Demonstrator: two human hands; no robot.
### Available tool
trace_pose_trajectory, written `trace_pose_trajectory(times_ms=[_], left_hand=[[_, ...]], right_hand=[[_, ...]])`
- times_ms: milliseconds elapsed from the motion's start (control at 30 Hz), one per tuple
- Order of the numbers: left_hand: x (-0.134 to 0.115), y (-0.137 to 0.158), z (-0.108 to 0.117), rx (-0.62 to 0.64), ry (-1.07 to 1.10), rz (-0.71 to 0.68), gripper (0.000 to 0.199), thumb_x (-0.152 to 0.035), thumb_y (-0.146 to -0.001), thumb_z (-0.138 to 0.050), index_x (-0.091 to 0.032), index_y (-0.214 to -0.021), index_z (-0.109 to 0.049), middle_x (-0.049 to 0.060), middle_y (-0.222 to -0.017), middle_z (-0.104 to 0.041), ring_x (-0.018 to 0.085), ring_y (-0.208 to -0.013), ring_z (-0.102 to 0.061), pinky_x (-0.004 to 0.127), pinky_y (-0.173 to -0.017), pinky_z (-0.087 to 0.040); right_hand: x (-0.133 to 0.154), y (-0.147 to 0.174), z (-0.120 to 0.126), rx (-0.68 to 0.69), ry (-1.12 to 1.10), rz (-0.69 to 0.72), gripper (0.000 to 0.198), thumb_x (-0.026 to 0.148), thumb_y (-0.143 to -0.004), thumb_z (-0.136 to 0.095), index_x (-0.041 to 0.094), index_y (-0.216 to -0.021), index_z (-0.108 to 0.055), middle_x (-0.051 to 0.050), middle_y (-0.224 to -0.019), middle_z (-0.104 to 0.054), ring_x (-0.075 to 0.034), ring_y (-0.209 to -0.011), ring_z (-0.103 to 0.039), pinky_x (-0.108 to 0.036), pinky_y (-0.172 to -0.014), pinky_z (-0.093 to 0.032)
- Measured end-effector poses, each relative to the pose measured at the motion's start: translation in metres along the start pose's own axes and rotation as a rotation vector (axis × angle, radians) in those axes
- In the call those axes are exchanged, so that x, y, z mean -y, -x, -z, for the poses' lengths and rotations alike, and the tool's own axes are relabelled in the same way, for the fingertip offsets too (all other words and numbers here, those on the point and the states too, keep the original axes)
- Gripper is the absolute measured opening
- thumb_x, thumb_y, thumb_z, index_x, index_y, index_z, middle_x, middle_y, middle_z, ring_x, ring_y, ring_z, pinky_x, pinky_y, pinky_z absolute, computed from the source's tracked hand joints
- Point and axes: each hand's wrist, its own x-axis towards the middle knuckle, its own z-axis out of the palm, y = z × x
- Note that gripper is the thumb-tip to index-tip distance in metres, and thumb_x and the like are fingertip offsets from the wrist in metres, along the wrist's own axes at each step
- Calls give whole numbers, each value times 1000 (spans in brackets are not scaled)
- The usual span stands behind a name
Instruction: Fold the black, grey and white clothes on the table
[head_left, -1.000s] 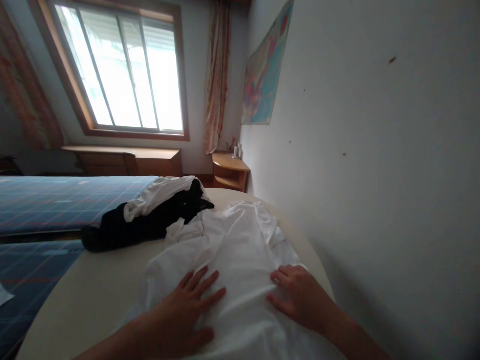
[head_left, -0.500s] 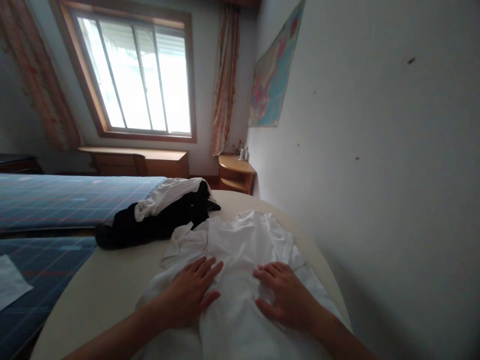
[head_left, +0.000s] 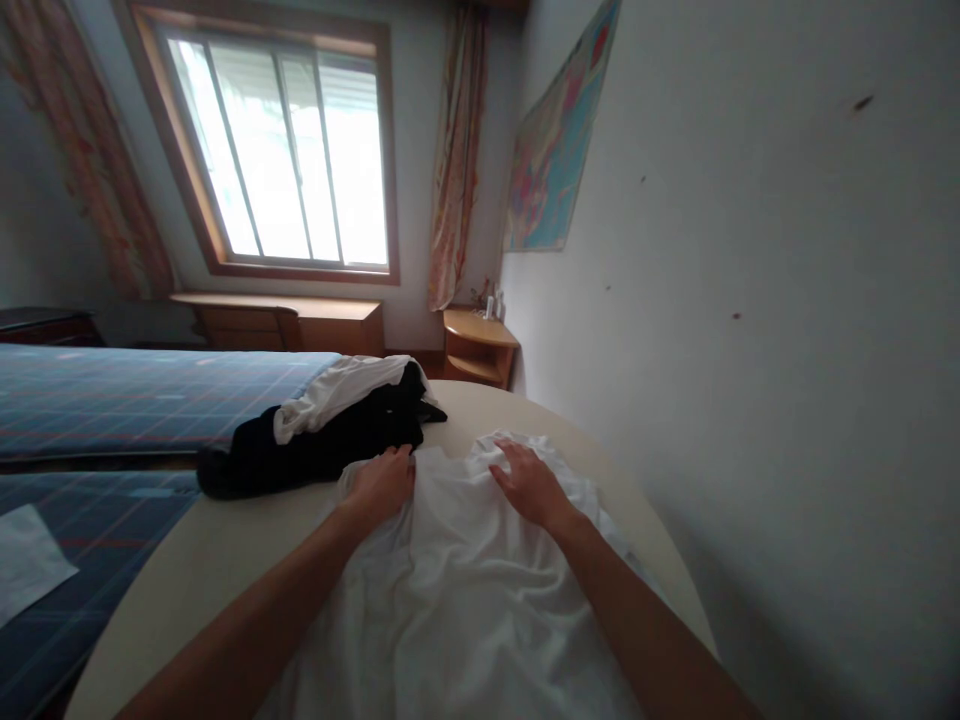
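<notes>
A wrinkled white shirt lies spread over a round cream table. My left hand is at the shirt's far left part, its fingers curled down and closed on the cloth. Farther right, my right hand rests on the far end of the shirt, thumb apart from the stretched fingers. Folds run across the fabric between my forearms. Just beyond my left hand lies a heap of black clothing with a white garment over it.
Blue plaid beds or mattresses border the table on the left, with a white sheet-like piece on the nearer one. A bare wall closes off the right side. A small wooden corner shelf stands behind the table.
Both hands have moved forward from the shirt's middle to its far end. My left fingers have gone from spread to curled, and the cloth has become more rumpled.
</notes>
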Motion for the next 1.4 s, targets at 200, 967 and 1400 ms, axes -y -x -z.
trace_pose_trajectory(times_ms=[200, 967, 1400], left_hand=[[-1, -3, -2, 4, 30, 38, 23, -24, -95, -43, -22, -111, -60, 11, -108, -71, 27, -98, -69, 33, -75, -48], [38, -18, 2, 37, 37, -6, 56, -30, -85, -64, -16, -135, -45, 17, -120, -65, 32, -106, -66, 38, -85, -48], [36, -17, 12, 129, -136, 142, 24, -29, -89, -57, -17, -107, -66, 18, -106, -72, 35, -99, -69, 41, -79, -52]], right_hand=[[-13, -23, -20, 123, 92, -237, 58, 49, -101, -24, 18, -143, -50, -11, -146, -53, -28, -131, -47, -43, -109, -33], [-37, -45, -48, 115, 110, -523, 65, 62, -96, -32, 31, -153, -36, 0, -164, -23, -38, -148, -17, -58, -116, -14], [2, -35, -24, 229, 106, -389, 72, 64, -89, -46, 20, -145, -46, -17, -151, -41, -37, -135, -39, -56, -105, -34]])
